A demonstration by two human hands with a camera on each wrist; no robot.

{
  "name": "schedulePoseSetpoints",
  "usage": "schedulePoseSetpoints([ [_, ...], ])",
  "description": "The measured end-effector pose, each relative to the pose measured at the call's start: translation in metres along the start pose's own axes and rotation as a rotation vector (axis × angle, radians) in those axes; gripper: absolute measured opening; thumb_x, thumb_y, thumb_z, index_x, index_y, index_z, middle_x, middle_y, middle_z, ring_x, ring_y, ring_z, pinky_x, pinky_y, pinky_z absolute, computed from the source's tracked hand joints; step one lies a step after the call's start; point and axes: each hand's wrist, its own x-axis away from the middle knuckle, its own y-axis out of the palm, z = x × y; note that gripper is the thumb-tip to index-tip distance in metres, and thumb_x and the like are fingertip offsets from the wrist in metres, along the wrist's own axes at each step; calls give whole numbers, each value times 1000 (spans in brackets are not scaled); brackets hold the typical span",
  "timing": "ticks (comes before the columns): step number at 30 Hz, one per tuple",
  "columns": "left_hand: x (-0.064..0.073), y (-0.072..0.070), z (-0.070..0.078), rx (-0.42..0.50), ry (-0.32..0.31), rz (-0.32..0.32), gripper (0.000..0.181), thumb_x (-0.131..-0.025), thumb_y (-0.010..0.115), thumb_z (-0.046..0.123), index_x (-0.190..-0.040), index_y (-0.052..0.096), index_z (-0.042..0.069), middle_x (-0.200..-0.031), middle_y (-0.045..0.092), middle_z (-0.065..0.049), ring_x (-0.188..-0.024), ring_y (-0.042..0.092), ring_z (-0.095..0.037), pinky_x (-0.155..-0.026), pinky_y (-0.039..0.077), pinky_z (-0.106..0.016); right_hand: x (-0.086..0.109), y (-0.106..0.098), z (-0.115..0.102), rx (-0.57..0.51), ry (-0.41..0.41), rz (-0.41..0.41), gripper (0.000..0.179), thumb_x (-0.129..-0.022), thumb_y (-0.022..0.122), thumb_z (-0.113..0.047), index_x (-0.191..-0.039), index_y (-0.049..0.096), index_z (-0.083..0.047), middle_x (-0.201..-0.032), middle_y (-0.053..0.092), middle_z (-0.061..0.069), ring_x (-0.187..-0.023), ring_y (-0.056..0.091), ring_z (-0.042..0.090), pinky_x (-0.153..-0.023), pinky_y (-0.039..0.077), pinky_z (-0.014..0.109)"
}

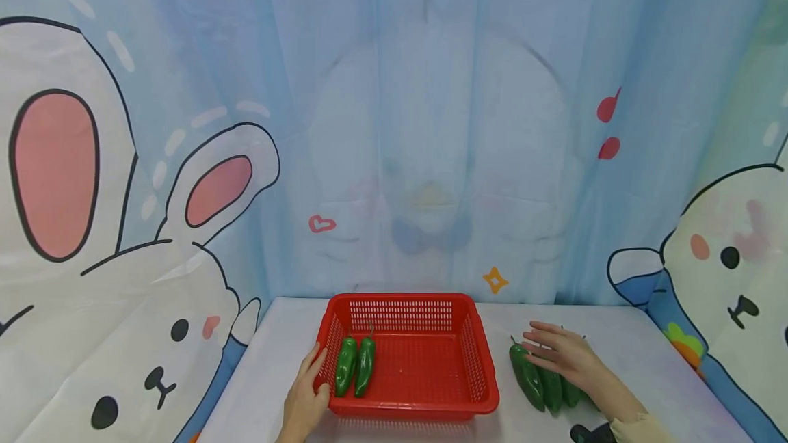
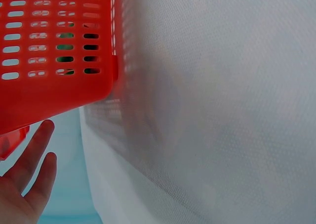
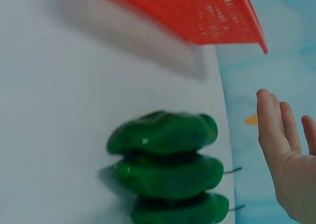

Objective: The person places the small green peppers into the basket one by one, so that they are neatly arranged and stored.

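A red plastic basket (image 1: 425,368) stands on the white table, with two green peppers (image 1: 346,366) lying side by side at its left end. My left hand (image 1: 304,394) rests against the basket's left side, fingers extended; in the left wrist view two fingers (image 2: 37,152) show near the basket's rim. To the right of the basket lie several more green peppers (image 1: 526,378) in a row. Over them hovers my right hand (image 1: 569,357) with its fingers straight and nothing held. The right wrist view shows these peppers (image 3: 168,132) apart from the hand.
The white table (image 1: 271,354) reaches back to a blue curtain (image 1: 431,122) printed with cartoon animals. A dark object (image 1: 591,433) shows by the right wrist at the lower edge. White tabletop lies between the basket and the right-hand peppers.
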Motion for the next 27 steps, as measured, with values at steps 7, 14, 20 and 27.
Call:
schedulePoseSetpoints([
  [7, 1, -2, 0, 6, -8, -6, 65, -79, 56, -1, -144, 50, 2, -154, 39, -12, -132, 46, -34, -90, 52, -51, 2, -18, 3, -25, 3, 84, 82, -94, 66, -14, -153, 13, 9, -102, 67, 0, -99, 68, 21, -97, 49, 50],
  [14, -1, -3, -2, 3, -15, -10, 65, -80, 55, 0, -144, 49, 2, -155, 38, -12, -134, 44, -34, -93, 50, -53, 7, -34, 11, -37, -42, 137, 66, -95, 62, -10, -151, 30, 1, -96, 69, -6, -93, 69, 15, -93, 53, 45],
  [20, -2, -4, -2, 0, -19, -4, 65, -79, 56, 0, -144, 50, 3, -154, 39, -12, -132, 46, -34, -92, 51, -53, 7, -53, 14, -72, -59, 223, 27, -92, 67, -12, -116, 60, -21, -89, 70, -10, -88, 71, 13, -89, 55, 40],
  [27, -2, -3, -1, 10, -16, -31, 65, -79, 56, 1, -144, 49, 3, -155, 37, -12, -134, 44, -35, -94, 50, -54, 12, -83, 4, 22, -74, 351, 32, -92, 67, -10, -123, 61, -12, -85, 68, -11, -77, 70, 9, -81, 58, 41],
])
